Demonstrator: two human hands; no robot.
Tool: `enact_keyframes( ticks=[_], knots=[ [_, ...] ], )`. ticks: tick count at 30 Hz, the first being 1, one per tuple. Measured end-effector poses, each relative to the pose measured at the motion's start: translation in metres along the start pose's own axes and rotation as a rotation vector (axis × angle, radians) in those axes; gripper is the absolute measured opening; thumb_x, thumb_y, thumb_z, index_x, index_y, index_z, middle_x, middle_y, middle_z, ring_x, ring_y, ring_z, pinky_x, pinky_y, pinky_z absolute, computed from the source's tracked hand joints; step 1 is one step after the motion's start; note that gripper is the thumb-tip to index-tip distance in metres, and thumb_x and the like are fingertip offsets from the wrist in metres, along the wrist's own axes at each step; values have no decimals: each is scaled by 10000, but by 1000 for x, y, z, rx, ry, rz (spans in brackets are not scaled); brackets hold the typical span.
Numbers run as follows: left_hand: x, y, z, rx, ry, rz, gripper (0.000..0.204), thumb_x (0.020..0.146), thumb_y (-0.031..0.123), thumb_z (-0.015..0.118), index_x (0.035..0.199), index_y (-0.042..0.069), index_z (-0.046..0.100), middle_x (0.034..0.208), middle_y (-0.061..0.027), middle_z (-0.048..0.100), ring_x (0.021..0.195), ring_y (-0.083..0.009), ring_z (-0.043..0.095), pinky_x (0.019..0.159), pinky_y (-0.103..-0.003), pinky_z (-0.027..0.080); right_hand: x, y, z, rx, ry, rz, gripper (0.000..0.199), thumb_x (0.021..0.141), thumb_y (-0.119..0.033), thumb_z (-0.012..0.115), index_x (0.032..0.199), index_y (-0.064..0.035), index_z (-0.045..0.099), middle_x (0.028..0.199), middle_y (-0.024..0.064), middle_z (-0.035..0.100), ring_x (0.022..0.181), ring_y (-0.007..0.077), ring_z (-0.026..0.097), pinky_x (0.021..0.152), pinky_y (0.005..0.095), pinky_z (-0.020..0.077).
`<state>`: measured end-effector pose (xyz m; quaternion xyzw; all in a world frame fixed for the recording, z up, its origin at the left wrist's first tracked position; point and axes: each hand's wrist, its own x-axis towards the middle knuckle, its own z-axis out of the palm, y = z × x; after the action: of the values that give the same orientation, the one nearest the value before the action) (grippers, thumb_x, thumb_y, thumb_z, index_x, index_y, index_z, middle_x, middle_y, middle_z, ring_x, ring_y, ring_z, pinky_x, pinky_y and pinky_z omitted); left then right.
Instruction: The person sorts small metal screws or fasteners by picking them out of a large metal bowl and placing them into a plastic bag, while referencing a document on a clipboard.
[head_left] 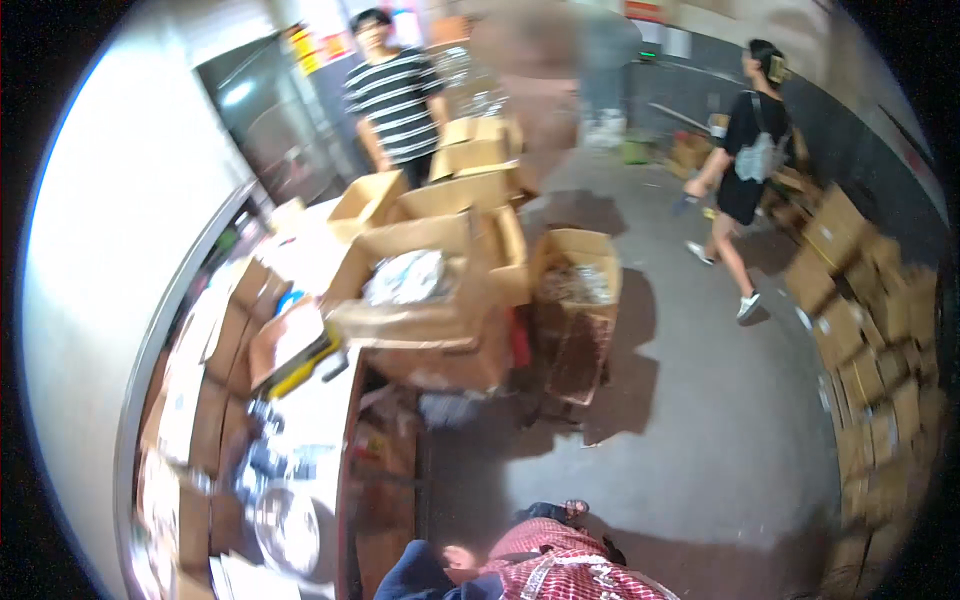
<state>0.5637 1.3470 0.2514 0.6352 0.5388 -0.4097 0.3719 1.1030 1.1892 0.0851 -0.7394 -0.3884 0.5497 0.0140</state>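
Note:
At the lower edge, in front of a red checked apron (560, 548), shows my left hand (460, 558), coming out of a dark blue sleeve (415, 572). It is small and blurred, so its fingers cannot be made out, nor whether it holds anything. Nearest to it on the left is a worktable (345, 440) with a round, clear, shiny thing (287, 528) and white papers (255, 578). My right hand is out of sight.
Open cartons stand ahead, one with clear plastic bags (405, 277); another carton (580, 245) sits lower, right of them. A person in a striped shirt (395, 100) stands behind; another person (750, 150) walks at the right. Stacked cardboard boxes (870, 370) line the right wall.

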Motion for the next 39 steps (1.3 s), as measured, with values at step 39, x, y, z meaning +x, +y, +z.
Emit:
enact_keyframes(
  ticks=[39],
  knots=[
    [-214, -206, -61, -1686, 1500, -85, 247, 967, 133, 567, 1167, 19, 659, 1126, -122, 671, 1018, -215, 634, 893, -319, 501, -98, -828, 278, -413, -703, -1618, 245, 863, -96, 543, 1062, -20, 664, 999, 190, 672, 952, 333, 654, 851, 398, 517]
  ],
)
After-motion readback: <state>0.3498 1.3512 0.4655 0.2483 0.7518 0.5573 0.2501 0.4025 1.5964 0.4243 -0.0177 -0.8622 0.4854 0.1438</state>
